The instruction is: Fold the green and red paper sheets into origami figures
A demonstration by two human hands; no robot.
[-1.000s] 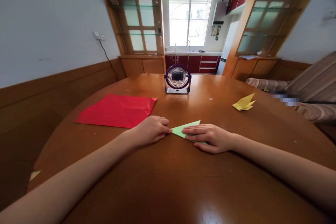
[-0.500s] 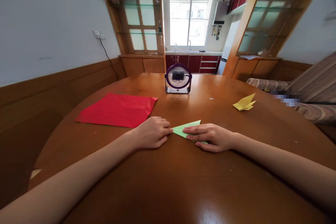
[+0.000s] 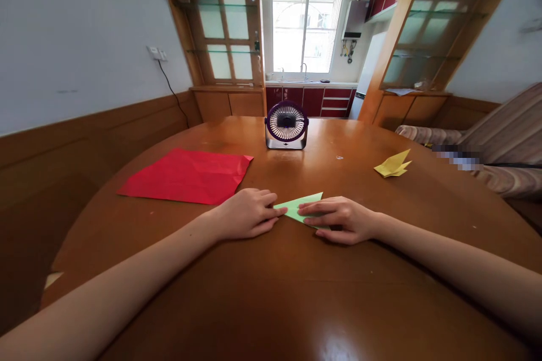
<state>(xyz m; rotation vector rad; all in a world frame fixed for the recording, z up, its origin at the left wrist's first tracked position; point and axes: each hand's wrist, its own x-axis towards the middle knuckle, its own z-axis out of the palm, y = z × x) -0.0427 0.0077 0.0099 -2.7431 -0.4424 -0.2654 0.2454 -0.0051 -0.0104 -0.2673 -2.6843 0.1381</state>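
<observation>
The green paper (image 3: 301,206) lies flat in the middle of the frame. The left hand (image 3: 248,213) pinches its tip, and the right hand (image 3: 341,219) presses flat on it.

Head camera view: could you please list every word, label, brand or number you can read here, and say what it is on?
There is no readable text in this view.
Green folded paper under the left hand and right hand: plain.
Red sheet and yellow folded paper: plain.
Fan: any mark on its base is too small to read.
</observation>
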